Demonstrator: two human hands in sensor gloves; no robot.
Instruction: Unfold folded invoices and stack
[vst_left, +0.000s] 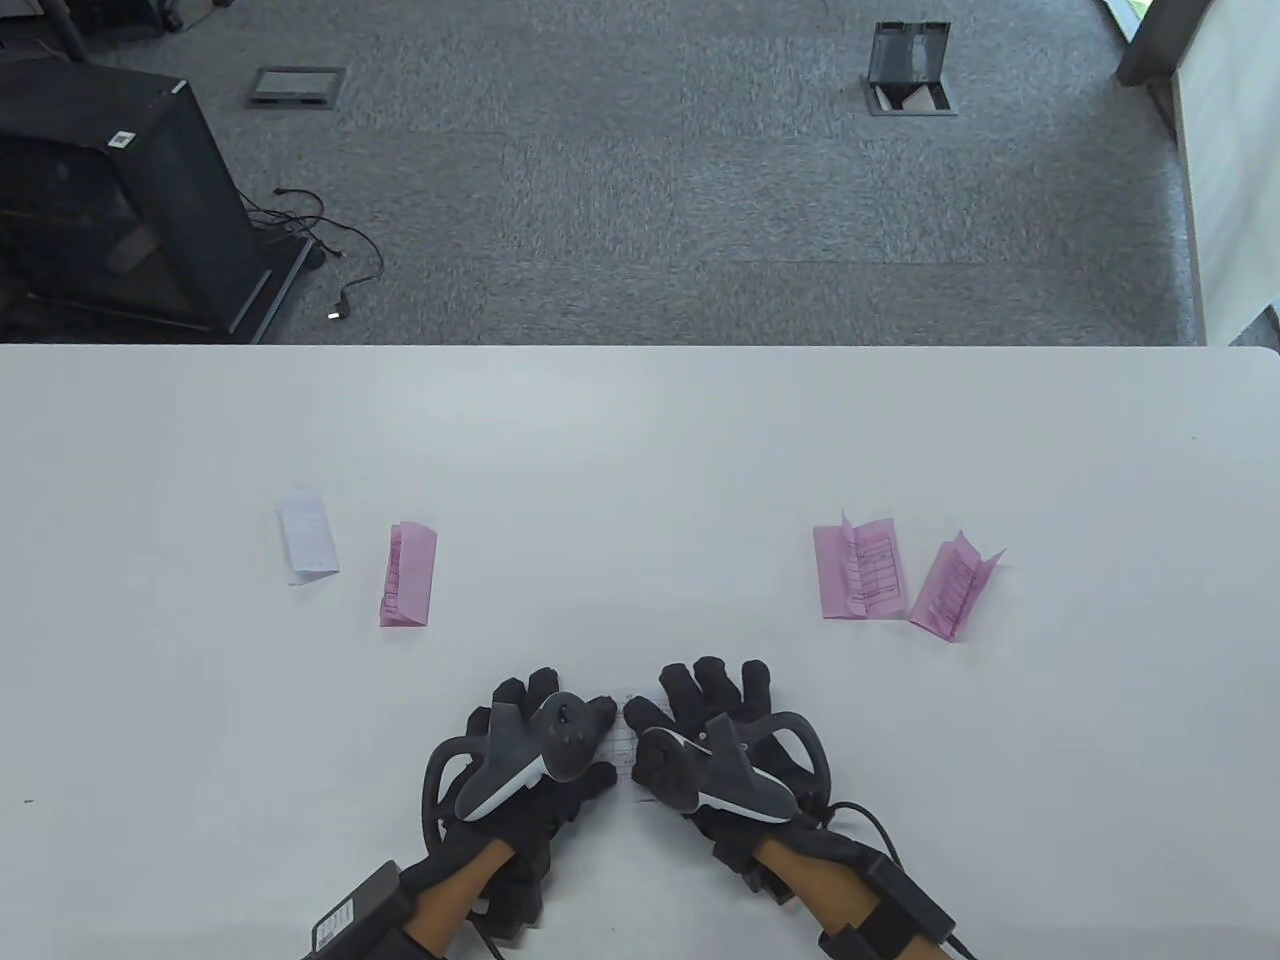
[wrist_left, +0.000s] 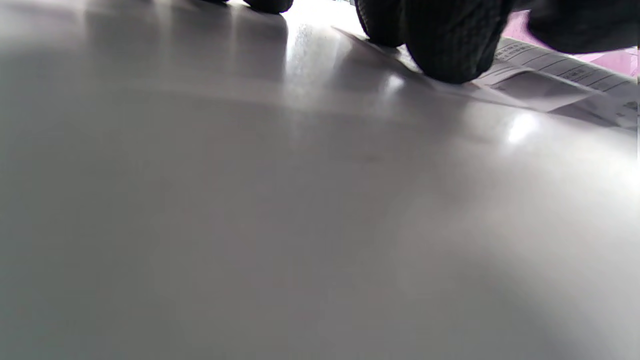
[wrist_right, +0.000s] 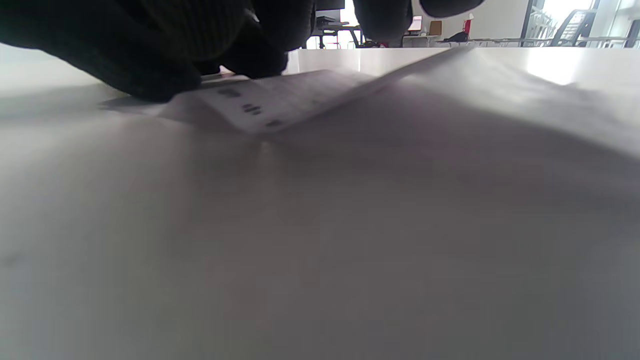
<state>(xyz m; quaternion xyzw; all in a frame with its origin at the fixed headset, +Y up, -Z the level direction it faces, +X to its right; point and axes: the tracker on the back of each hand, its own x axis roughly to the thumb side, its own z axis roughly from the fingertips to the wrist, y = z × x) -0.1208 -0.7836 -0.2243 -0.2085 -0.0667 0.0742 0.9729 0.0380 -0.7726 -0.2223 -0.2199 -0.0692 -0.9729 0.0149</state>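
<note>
Both my hands were down at the near edge of the white desk (vst_left: 640, 450), side by side, with a white printed invoice sheet (vst_left: 622, 745) showing only as a strip between them. My left hand (vst_left: 535, 745) lay over its left part, fingers fairly straight, and in the left wrist view my fingertips (wrist_left: 450, 55) pressed right onto the paper (wrist_left: 560, 85), nothing curled round it. My right hand (vst_left: 715, 740) covered the right part, fingers spread and resting flat; from the right wrist view its fingers (wrist_right: 150, 65) touched the sheet (wrist_right: 280, 102), whose far edge lifted a little off the desk. So both hands were loose and pressing, not clutching.

Further out on the left sat a folded white slip (vst_left: 307, 537), and just beside it, to its right, a folded pink slip (vst_left: 407, 576), the two apart. Out on the right lay a partly opened pink invoice with printed boxes (vst_left: 860, 570), and near it, tilted, another pink folded invoice (vst_left: 955, 587) with a corner sticking up. All four were well apart from my hands.

Beyond the desk was grey carpet (vst_left: 640, 180), with a black cabinet (vst_left: 120, 200) at the left.
</note>
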